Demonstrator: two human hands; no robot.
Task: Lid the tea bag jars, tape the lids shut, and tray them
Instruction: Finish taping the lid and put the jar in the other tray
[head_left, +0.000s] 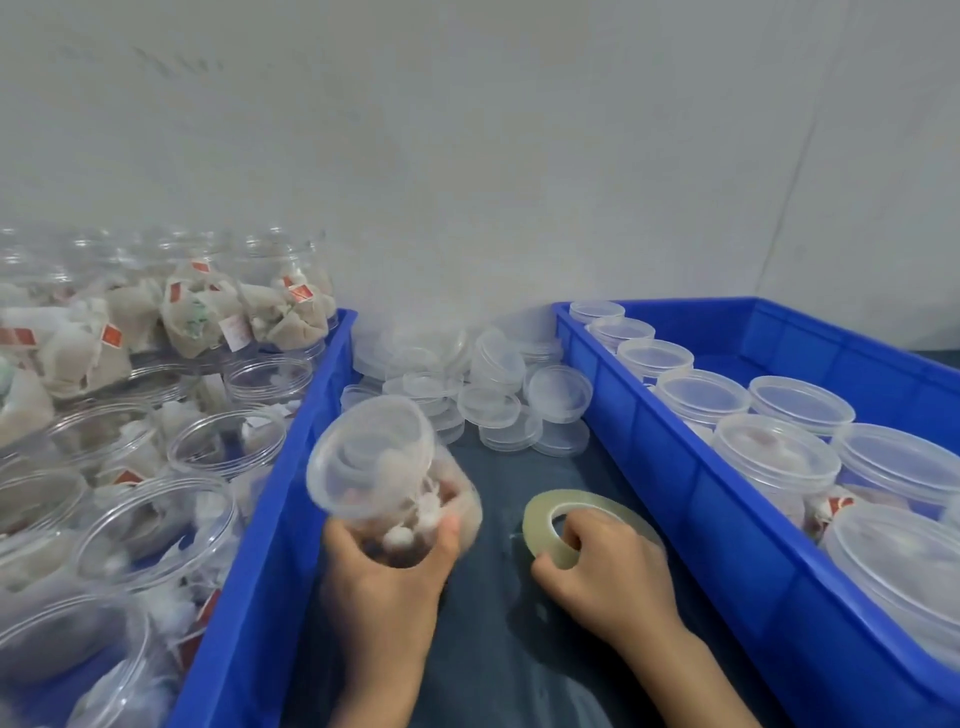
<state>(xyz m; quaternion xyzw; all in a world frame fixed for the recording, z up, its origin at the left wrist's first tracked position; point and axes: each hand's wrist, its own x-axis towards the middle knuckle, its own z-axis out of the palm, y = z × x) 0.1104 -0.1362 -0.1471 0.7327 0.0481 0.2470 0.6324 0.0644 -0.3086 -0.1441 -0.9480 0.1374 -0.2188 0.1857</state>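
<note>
Head view: the left hand (384, 577) grips a jar (389, 483) with its lid on, tilted, between two blue trays (675, 467). The right hand (602, 566) pinches the tape (566, 519) (on the dark tabletop (519, 665)). Taping comes next, I think: find the tape end. A gray wall (467, 156) stands behind.

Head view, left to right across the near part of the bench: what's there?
Left blue tray of open jars → left hand holding lidded jar → tape roll gripped by right hand → right blue tray of lidded jars.
</note>
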